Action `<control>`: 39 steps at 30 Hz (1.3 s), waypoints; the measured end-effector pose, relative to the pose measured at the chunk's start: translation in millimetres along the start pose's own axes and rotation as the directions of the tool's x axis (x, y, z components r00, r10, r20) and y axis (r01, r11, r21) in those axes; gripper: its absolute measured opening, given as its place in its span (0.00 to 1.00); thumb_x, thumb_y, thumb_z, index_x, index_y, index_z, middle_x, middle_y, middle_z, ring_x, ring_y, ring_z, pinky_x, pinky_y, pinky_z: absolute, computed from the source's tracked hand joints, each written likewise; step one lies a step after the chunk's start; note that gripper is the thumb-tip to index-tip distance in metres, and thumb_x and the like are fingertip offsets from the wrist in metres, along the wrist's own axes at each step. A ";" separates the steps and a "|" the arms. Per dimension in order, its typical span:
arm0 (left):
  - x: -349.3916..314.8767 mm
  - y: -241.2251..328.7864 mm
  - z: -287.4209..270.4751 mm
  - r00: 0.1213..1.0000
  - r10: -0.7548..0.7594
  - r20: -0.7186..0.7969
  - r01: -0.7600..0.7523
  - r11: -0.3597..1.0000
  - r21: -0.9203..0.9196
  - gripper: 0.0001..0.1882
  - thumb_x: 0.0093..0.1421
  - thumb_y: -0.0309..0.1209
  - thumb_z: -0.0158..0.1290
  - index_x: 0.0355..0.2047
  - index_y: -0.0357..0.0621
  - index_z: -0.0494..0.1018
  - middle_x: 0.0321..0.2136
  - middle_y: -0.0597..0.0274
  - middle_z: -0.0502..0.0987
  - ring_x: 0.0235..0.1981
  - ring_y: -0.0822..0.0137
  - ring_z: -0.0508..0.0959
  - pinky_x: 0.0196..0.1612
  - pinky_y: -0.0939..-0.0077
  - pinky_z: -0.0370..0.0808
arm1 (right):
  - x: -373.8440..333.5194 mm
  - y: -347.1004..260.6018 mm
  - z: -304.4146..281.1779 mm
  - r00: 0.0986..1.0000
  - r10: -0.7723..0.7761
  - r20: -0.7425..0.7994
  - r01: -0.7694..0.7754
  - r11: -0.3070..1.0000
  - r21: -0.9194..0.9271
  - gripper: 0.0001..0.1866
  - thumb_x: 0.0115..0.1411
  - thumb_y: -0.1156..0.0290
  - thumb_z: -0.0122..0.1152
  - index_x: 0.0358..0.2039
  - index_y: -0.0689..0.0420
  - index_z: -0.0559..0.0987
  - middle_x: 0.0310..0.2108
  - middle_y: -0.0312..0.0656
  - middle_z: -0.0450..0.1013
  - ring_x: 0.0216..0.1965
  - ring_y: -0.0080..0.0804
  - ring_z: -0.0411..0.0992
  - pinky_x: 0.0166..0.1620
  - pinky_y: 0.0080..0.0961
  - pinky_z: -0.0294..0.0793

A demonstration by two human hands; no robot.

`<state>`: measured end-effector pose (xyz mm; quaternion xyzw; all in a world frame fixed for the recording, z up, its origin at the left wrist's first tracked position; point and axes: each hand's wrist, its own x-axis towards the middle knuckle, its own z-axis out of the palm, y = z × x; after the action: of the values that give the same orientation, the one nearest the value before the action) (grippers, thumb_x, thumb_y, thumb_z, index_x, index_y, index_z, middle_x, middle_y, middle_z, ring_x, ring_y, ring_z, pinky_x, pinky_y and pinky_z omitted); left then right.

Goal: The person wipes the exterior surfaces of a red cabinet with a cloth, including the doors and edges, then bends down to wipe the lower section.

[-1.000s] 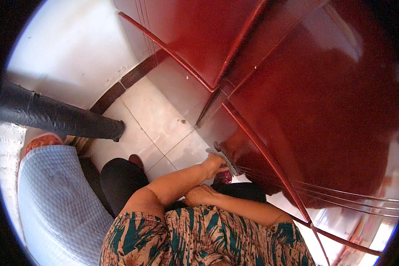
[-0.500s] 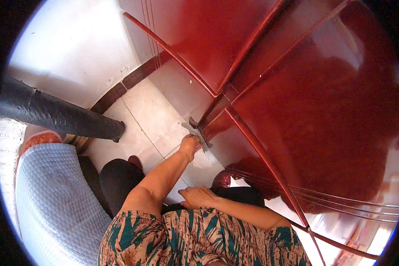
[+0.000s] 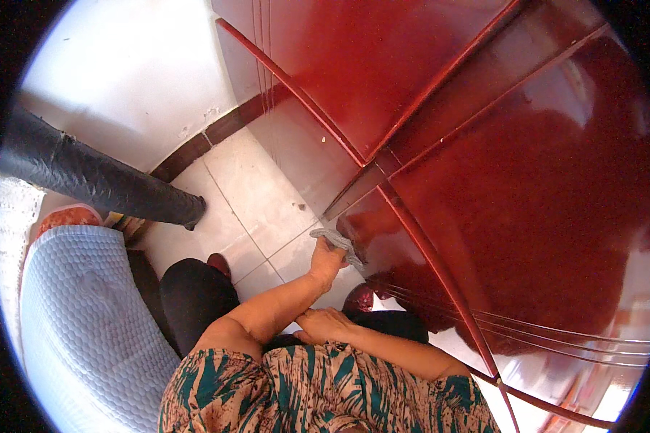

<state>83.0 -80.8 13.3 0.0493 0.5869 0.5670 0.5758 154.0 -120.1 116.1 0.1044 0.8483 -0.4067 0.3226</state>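
A folded grey cloth (image 3: 339,244) is gripped in my left hand (image 3: 328,265), with my fingers closed around it. The cloth is at the bottom of the glossy dark red cabinet (image 3: 477,209), where the cabinet meets the tiled floor. Whether it presses on the cabinet or the floor is hard to tell. My right hand (image 3: 323,325) rests by my lap, close to my left forearm, holding nothing I can see. Its fingers are loosely bent and partly apart.
Pale floor tiles (image 3: 249,180) lie between the cabinet and a white wall (image 3: 130,72) with a dark skirting. A thick black-wrapped pole (image 3: 108,177) slants in from the left. A light blue quilted cover (image 3: 94,303) lies beside me. A small dark bit (image 3: 301,207) is on the floor.
My left hand has moved the cloth rightward and nearer to me along the cabinet's base. The small dark bit on the floor now shows clearly. My right hand has stayed put.
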 end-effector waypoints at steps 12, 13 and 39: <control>51.1 64.9 -34.6 0.806 0.538 -0.248 -0.492 0.841 0.226 0.19 0.58 0.24 0.51 0.49 0.36 0.63 0.44 0.54 0.72 0.38 0.64 0.75 0.42 0.72 0.74 | 0.4 1.7 3.2 1.000 -0.003 -0.031 0.004 1.000 0.021 0.24 0.59 0.59 0.53 0.53 0.58 0.68 0.42 0.56 0.73 0.44 0.54 0.72 0.47 0.45 0.73; 47.5 66.9 -32.1 0.797 0.561 -0.223 -0.505 0.822 0.264 0.20 0.57 0.23 0.51 0.50 0.36 0.62 0.45 0.53 0.70 0.39 0.63 0.74 0.42 0.72 0.74 | -1.3 2.5 2.6 0.999 -0.006 -0.039 0.007 1.000 0.017 0.24 0.59 0.59 0.53 0.53 0.58 0.68 0.42 0.56 0.72 0.44 0.54 0.72 0.47 0.45 0.73; -44.3 166.6 20.3 0.273 0.959 0.082 -0.795 0.177 0.581 0.34 0.53 0.27 0.54 0.59 0.37 0.56 0.54 0.49 0.57 0.56 0.54 0.62 0.57 0.64 0.62 | 3.6 7.8 8.4 0.999 0.028 0.029 -0.029 0.999 0.034 0.29 0.61 0.56 0.52 0.58 0.59 0.65 0.49 0.58 0.69 0.50 0.53 0.69 0.50 0.45 0.70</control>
<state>13.4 -41.4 167.4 0.4465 0.6523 0.6125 -0.0011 158.6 -121.7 105.1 0.1160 0.8349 -0.4181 0.3387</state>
